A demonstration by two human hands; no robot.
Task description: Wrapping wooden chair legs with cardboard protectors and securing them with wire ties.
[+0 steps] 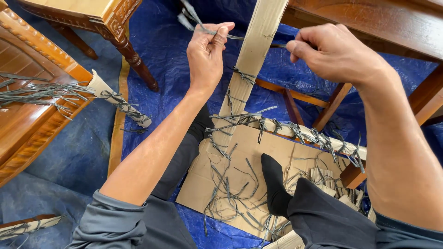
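Observation:
My left hand (208, 51) pinches one end of a thin grey strap (236, 38) that runs across a cardboard-wrapped furniture leg (251, 55). On the other side of the leg, my right hand (328, 51) grips the strap's other end. The strap is pulled taut around the upper part of the leg. Lower on the same leg, several knotted grey ties (243, 76) hold the cardboard in place. A second cardboard-wrapped rail (304, 133) with more ties runs off to the right.
A flat cardboard sheet (217, 180) strewn with strap offcuts lies on a blue tarp (161, 41); my black-socked foot (274, 184) rests on it. A carved wooden chair (32, 106) with a wrapped leg stands left, a wooden table (378, 23) at upper right.

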